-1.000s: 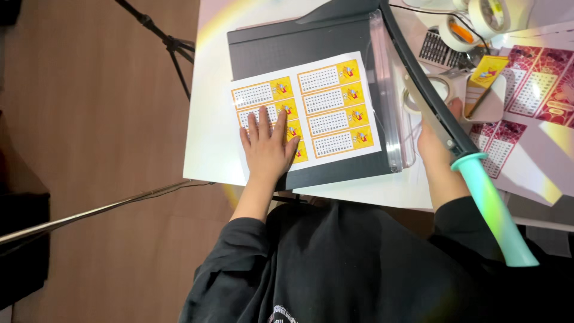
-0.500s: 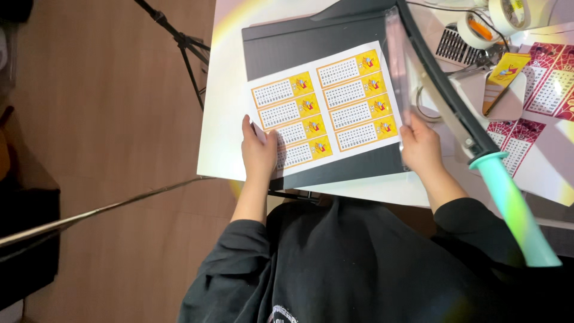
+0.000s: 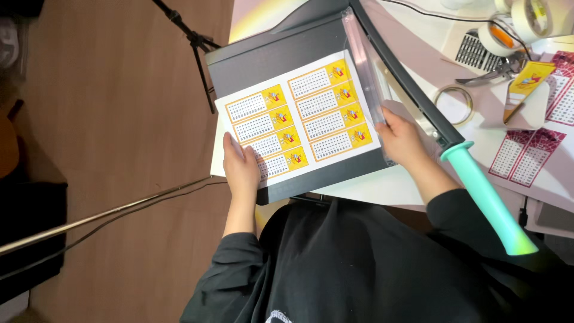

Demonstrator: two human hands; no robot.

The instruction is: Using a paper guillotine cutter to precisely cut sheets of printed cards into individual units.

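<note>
The printed sheet (image 3: 297,117) lies flat on the dark grey bed of the paper trimmer (image 3: 263,57), which sits on the white table (image 3: 382,185) and overhangs its near edge slightly. The left hand (image 3: 241,168) rests palm down on the sheet's near left corner, fingers extended and flat, pressing rather than grasping; nothing is enclosed in it. The right hand (image 3: 402,139) lies at the sheet's right edge, beside the clear plastic guard strip (image 3: 366,78), fingers loosely curled against the strip and sheet edge; whether it pinches the paper cannot be determined. The sheet lies between the two hands, skewed relative to the bed edges. The sheet is white and carries eight yellow rectangular cards in two columns of four, each with a white grid panel and a small coloured figure at its right end. The cutting arm (image 3: 412,101) is raised, and its mint-green handle (image 3: 487,203) projects toward the person, just right of the right hand and not touched by it.
</note>
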